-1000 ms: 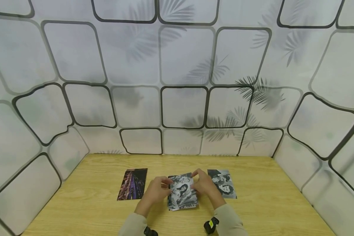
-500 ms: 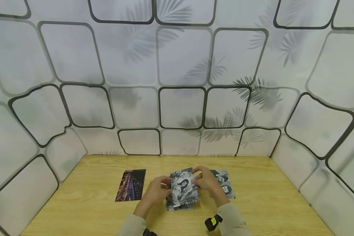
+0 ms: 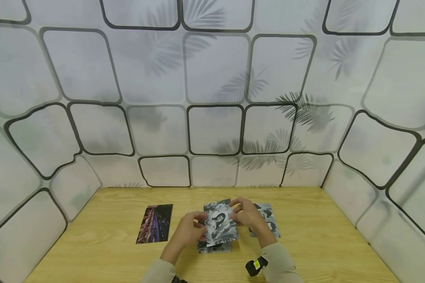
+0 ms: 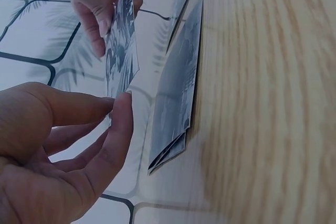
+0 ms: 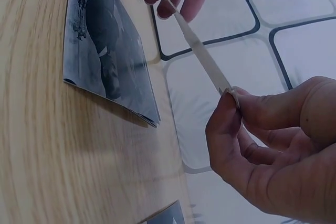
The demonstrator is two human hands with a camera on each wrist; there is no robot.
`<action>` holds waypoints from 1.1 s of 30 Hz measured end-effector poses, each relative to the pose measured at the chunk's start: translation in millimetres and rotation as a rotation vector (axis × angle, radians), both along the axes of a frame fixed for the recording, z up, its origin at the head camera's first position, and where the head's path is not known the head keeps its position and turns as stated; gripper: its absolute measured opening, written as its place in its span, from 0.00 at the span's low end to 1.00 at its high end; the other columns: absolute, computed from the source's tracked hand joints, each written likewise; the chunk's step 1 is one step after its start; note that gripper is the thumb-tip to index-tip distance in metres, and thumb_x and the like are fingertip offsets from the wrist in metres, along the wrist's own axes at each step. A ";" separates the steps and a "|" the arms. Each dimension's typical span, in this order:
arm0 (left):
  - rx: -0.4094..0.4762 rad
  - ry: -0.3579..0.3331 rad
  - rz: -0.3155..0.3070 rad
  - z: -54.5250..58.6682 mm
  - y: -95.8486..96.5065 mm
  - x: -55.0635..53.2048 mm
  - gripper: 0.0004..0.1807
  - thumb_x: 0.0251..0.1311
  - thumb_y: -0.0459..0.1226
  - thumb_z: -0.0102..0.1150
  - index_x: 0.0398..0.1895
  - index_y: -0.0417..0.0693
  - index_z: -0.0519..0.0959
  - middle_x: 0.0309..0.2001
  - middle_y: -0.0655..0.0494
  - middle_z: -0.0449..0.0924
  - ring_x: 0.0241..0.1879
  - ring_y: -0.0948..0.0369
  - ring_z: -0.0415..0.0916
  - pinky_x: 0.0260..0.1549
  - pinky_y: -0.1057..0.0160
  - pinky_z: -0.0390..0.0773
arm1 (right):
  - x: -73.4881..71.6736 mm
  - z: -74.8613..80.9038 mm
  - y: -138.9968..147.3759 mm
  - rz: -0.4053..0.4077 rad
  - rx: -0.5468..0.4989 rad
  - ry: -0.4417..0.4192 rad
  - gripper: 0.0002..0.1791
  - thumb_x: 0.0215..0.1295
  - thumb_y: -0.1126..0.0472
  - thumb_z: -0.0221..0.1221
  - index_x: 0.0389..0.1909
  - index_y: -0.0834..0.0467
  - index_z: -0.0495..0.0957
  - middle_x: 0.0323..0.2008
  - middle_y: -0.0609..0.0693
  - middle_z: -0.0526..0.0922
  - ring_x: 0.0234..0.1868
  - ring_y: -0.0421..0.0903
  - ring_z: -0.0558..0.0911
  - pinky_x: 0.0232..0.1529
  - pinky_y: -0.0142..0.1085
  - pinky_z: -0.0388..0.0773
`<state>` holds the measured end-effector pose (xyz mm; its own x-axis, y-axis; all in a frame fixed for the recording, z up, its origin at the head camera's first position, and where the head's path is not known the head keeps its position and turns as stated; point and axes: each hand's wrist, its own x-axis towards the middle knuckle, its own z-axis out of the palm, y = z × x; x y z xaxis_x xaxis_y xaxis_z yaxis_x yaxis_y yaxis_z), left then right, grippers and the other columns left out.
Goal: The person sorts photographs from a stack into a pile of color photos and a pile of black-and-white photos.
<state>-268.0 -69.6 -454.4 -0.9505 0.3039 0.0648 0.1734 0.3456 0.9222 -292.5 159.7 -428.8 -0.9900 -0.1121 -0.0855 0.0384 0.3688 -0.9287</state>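
Observation:
A black-and-white photo [image 3: 220,227] of a long-haired figure is held up between both hands, tilted above the table. My left hand [image 3: 187,231] pinches its left edge between thumb and fingers. On the other side, my right hand [image 3: 247,215] pinches the upper right corner. The right wrist view shows this photo [image 5: 203,59] nearly edge-on. Below it lies a small stack of black-and-white photos [image 5: 107,40], apart from the held one. In the head view the held photo hides most of that stack [image 3: 219,249].
A colour photo of a city at night [image 3: 155,225] lies to the left on the wooden table [image 3: 102,239]. Another black-and-white photo [image 3: 272,225] lies to the right, partly behind the right hand. A patterned backdrop [image 3: 216,129] stands along the back and sides.
The top photo has been raised off the stack, which now shows beneath it. Both hands have kept their grip and moved little. The head view has shifted slightly.

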 end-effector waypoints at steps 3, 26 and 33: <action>0.004 -0.003 -0.003 -0.3 0.4 -0.2 0.20 0.63 0.23 0.62 0.59 0.33 0.80 0.52 0.37 0.78 0.36 0.58 0.81 0.29 0.55 0.89 | 0.8 0.7 1.3 0.005 0.019 0.009 0.18 0.67 0.73 0.63 0.56 0.62 0.78 0.41 0.58 0.79 0.33 0.49 0.80 0.36 0.48 0.83; 0.000 0.062 -0.030 3.3 28.3 -5.9 0.18 0.61 0.22 0.62 0.56 0.29 0.80 0.49 0.37 0.80 0.34 0.59 0.80 0.26 0.60 0.88 | 5.0 12.6 29.1 0.026 0.229 0.057 0.19 0.62 0.76 0.65 0.55 0.65 0.81 0.39 0.57 0.77 0.31 0.49 0.80 0.32 0.45 0.87; 0.020 0.068 -0.049 10.0 41.6 -6.6 0.19 0.61 0.21 0.61 0.57 0.28 0.79 0.51 0.35 0.79 0.34 0.58 0.79 0.28 0.54 0.89 | 3.1 11.9 41.2 0.003 0.256 0.063 0.19 0.60 0.77 0.65 0.54 0.65 0.81 0.39 0.57 0.78 0.31 0.48 0.81 0.31 0.41 0.87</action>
<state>-274.6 -28.0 -444.4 -0.9275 0.3483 0.1356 0.2524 0.3163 0.9145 -289.4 200.9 -416.9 -0.9940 -0.0975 -0.0498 -0.0177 0.5921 -0.8057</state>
